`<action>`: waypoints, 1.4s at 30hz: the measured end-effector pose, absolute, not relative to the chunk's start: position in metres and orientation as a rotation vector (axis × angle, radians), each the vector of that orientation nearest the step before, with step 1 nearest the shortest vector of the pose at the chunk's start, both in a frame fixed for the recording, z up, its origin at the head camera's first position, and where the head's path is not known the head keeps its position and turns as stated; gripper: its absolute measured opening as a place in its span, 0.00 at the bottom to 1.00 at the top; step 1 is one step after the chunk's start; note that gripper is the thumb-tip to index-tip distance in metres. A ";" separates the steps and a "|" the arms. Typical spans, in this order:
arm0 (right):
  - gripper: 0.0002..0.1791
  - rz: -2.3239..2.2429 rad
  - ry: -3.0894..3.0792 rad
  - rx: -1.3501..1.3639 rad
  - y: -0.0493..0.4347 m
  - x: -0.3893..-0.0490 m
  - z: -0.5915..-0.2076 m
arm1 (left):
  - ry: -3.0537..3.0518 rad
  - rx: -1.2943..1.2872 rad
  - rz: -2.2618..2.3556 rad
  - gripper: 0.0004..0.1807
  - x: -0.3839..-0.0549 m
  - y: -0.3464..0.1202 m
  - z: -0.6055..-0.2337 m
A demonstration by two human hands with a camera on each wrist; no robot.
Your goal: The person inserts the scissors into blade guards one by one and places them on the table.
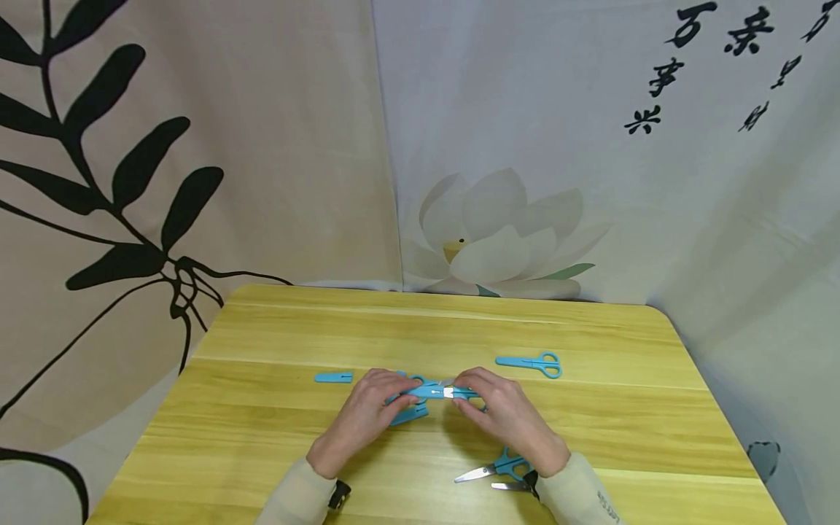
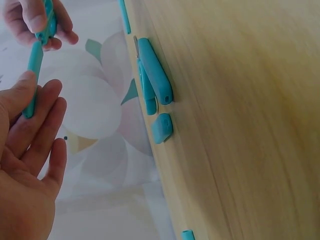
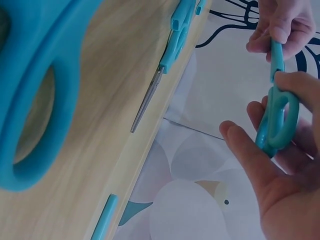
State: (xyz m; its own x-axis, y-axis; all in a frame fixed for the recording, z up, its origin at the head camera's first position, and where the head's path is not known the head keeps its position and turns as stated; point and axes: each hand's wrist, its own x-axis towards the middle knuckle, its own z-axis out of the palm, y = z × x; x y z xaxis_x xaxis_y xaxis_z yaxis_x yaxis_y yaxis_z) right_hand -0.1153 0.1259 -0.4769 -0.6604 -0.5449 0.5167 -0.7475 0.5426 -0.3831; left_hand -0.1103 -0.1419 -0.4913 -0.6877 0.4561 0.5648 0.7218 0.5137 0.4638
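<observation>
Both hands meet over the table. My left hand (image 1: 374, 402) pinches a blue scissor sheath (image 1: 429, 392) between thumb and fingers; it also shows as a slim blue piece in the left wrist view. My right hand (image 1: 504, 408) grips the blue handles (image 3: 285, 120) of a pair of scissors. A short length of bright blade (image 1: 449, 392) shows between sheath and handles; the rest of the blades is hidden, seemingly inside the sheath. Beneath the hands lie another blue sheath (image 1: 410, 415) and unsheathed scissors (image 3: 149, 97), partly covered in the head view.
A lone sheath (image 1: 335, 378) lies left of my left hand. Sheathed scissors (image 1: 529, 362) lie behind my right hand. Near the right wrist, scissors (image 1: 477, 474) lie with blades spread, partly hidden by the wrist. The wooden table (image 1: 230, 452) ends at a curtain (image 1: 315, 146) behind.
</observation>
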 end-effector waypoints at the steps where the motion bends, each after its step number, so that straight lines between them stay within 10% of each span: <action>1: 0.12 0.843 -2.450 1.063 0.126 -0.115 -0.477 | -2.392 -0.976 -0.990 0.15 -0.110 -0.142 -0.491; 42: 0.11 0.858 -2.464 1.047 0.126 -0.116 -0.475 | -2.455 -0.946 -1.047 0.13 -0.111 -0.137 -0.487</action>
State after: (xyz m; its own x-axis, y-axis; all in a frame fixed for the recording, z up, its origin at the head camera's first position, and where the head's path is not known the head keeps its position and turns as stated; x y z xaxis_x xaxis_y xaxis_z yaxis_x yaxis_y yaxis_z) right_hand -0.1158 0.1261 -0.4746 -0.6760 -0.5359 0.5058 -0.7342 0.5489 -0.3997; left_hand -0.1113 -0.1366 -0.4870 -0.7342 0.4527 0.5059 0.6785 0.5150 0.5238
